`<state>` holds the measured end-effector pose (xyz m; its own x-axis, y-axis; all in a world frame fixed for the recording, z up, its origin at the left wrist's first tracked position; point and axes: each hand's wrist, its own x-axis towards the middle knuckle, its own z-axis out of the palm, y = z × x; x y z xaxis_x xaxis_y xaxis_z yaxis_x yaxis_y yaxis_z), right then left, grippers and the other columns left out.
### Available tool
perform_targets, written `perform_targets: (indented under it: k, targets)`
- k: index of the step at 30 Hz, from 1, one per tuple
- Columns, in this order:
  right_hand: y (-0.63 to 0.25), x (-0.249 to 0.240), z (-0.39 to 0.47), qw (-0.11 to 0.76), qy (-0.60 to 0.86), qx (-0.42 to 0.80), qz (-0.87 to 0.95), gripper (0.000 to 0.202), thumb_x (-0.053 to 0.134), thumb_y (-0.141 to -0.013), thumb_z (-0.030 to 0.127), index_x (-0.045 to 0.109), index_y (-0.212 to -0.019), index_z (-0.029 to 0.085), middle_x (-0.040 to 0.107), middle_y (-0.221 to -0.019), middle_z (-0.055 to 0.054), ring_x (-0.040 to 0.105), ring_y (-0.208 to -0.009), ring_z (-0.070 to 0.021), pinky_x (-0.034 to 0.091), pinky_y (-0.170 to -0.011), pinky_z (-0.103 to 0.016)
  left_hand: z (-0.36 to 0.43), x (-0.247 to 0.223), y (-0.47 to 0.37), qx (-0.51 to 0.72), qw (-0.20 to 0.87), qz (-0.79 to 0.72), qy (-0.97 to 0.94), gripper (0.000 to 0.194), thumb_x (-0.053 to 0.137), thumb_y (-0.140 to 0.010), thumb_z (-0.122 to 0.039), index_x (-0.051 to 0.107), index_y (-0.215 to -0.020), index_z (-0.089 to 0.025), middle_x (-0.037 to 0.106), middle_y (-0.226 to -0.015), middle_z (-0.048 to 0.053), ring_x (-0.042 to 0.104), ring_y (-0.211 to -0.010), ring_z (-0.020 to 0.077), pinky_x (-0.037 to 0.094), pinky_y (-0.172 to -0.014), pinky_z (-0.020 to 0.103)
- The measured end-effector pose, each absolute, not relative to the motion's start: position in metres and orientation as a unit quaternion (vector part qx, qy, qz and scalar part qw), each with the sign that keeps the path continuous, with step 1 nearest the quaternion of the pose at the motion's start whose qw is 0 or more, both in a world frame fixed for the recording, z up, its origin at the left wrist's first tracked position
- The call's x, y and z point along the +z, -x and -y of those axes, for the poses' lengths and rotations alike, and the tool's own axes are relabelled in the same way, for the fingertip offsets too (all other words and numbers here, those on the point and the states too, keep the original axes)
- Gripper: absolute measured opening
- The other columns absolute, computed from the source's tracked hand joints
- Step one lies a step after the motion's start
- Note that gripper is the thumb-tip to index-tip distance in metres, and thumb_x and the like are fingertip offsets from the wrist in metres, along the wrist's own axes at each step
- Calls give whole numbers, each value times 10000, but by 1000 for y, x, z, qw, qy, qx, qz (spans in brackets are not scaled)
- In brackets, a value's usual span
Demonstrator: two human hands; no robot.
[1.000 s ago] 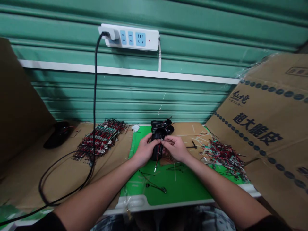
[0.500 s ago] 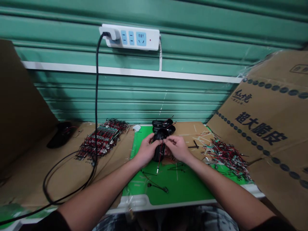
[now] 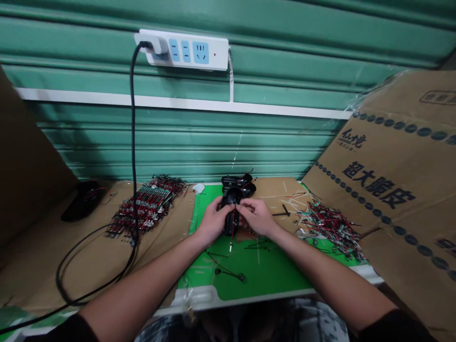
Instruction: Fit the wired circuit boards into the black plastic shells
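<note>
A glossy black plastic housing (image 3: 228,229) with a rounded cup at its far end stands between my hands. My left hand (image 3: 213,221) is closed around its left side, thumb on top. With pinched fingertips, my right hand (image 3: 257,216) holds a thin red-and-black wire (image 3: 233,228) against the housing's upper face. The wire's white connector (image 3: 231,247) dangles at the near end. Just beyond lie similar black housings (image 3: 237,181) with short wires. A small loose cable (image 3: 230,273) rests on the green mat (image 3: 274,278) in front.
Bundled wired parts (image 3: 142,206) lie on cardboard at left, beside another black housing (image 3: 81,202). A tangled wire pile (image 3: 331,225) is at right, near a cardboard box (image 3: 388,175). A black power cord (image 3: 133,118) hangs from the wall power strip (image 3: 185,50).
The whole view has shifted slightly, so things appear a little further left and up. Both hands keep their hold on the housing and wire, with hardly any other movement.
</note>
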<state>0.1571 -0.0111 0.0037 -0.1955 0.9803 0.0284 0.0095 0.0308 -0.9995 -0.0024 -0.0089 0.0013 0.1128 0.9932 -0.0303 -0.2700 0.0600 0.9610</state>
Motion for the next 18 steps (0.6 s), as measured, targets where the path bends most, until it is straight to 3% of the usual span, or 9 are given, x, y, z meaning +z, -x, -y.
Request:
perform_targets:
  k: [8, 12, 15, 18]
  targets:
    - [-158, 3, 12, 453, 437, 536, 563, 434, 774, -765, 565, 538, -703, 206, 549, -553, 57, 573, -448, -120, 493, -424, -218, 10, 3, 2, 529, 612, -399, -432, 365, 846, -676, -368, 669, -922, -164, 697, -790, -7, 634, -670, 156, 500, -620, 252]
    - [-161, -2, 10, 444, 433, 515, 592, 384, 717, -841, 558, 606, -785, 195, 605, -615, 29, 611, -503, -142, 529, -476, -248, 9, 4, 2, 531, 621, -398, -417, 378, 849, -659, -357, 667, -927, -161, 713, -812, 7, 655, -671, 160, 520, -622, 255]
    - [-166, -1, 11, 442, 437, 428, 656, 278, 639, -936, 450, 692, -991, 183, 687, -722, -15, 664, -599, -165, 560, -563, -273, 6, 5, 2, 534, 638, -406, -377, 406, 849, -642, -347, 646, -947, -171, 703, -762, 2, 661, -613, 171, 533, -596, 276]
    - [-170, 6, 17, 448, 422, 261, 744, 217, 627, -944, 278, 685, -1135, 191, 717, -867, -50, 636, -628, -149, 524, -580, -266, 2, 6, 3, 544, 654, -416, -321, 408, 818, -635, -336, 617, -955, -184, 689, -707, -5, 652, -557, 178, 537, -578, 297]
